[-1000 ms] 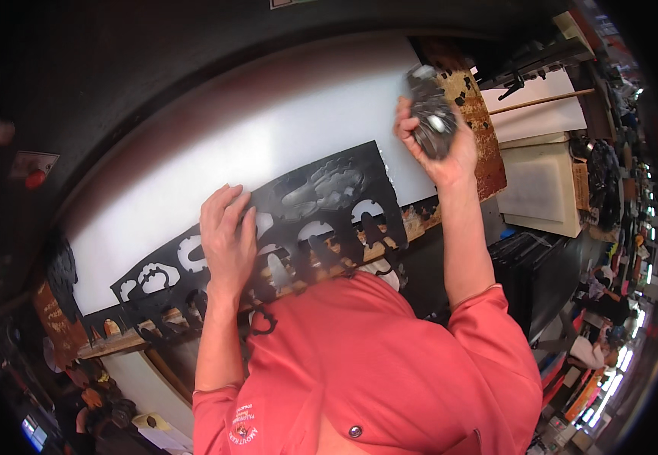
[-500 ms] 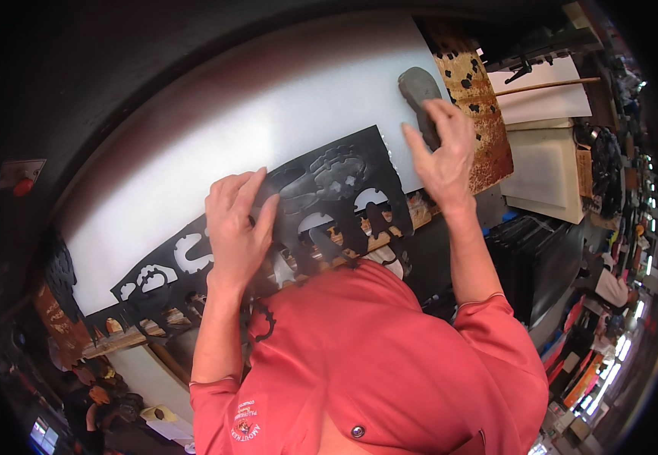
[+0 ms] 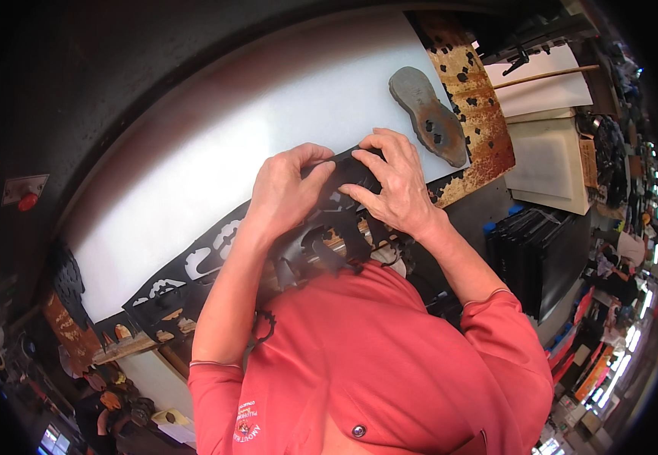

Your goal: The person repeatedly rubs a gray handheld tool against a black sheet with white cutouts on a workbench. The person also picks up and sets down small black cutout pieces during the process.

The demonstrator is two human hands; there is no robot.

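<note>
A black sheet (image 3: 215, 250) with several cut-out holes lies along the near edge of a white board (image 3: 192, 167), its ragged strips hanging over that edge. My left hand (image 3: 287, 189) is closed on the sheet near its right end, thumb and fingers bent together. Close beside it, my right hand (image 3: 398, 186) grips the sheet's right end, with the fingers curled over the far edge and the thumb toward the left hand. Between and under the fingers, part of the sheet is hidden. A grey, sole-shaped block (image 3: 427, 114) with a brownish, rusty-looking end rests untouched on the board's right part.
Beyond the board's right edge is a worn, rusty plate (image 3: 480, 114) with dark scraps on it. Dark cut pieces (image 3: 69, 284) sit at the left end. A stack of black sheets (image 3: 533, 254) stands to the right. At far left is a red button (image 3: 28, 201).
My right hand has left the sole-shaped block and moved left onto the black sheet. My left hand has slid right along the sheet. The sole-shaped outline in the sheet is now mostly covered.
</note>
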